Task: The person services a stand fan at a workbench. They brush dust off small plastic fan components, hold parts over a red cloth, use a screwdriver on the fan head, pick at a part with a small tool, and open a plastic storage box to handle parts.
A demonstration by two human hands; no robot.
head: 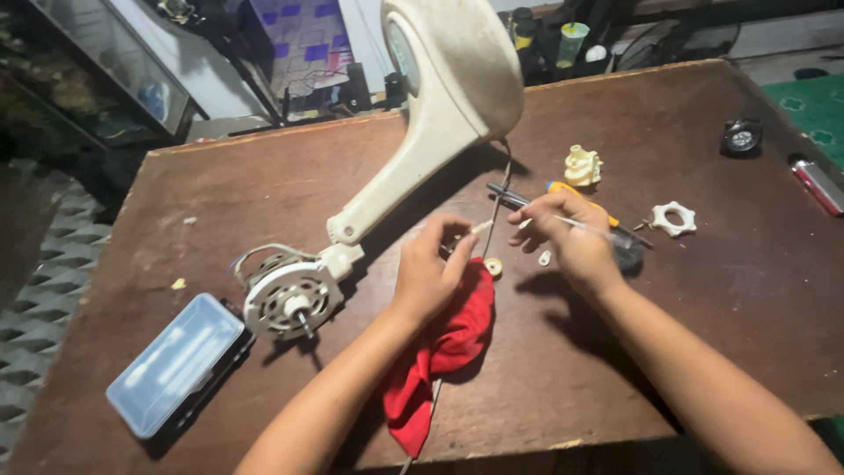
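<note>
Two bare forearms reach in from the near edge of the brown table [615, 387], and between them a red cloth [440, 347] lies draped toward that edge, partly under the left wrist. The left hand [428, 273] is closed in a pinch on a small pale rod-like part [482, 227], whose long axis runs up and to the right, toward the right hand [567, 237]; the two hands are near each other, with the part's free tip pointing into the gap between them. The right hand is closed around a thin brush [607, 236], its handle lying roughly crosswise and its dark bristles past the hand on the right. Just behind the right hand lies one screwdriver [563, 189] with an orange handle. Toward the far right corner sit one cream plastic knob [582, 165], one white star-shaped nut [674, 218], one small round black lamp [742, 137] and one lighter [818, 185]. Left of the hands one fan motor [290, 299] rests on the table, joined to a cream fan stand [440, 97] leaning up toward the far edge. One clear plastic box [176, 362] lies by the near left corner.
</note>
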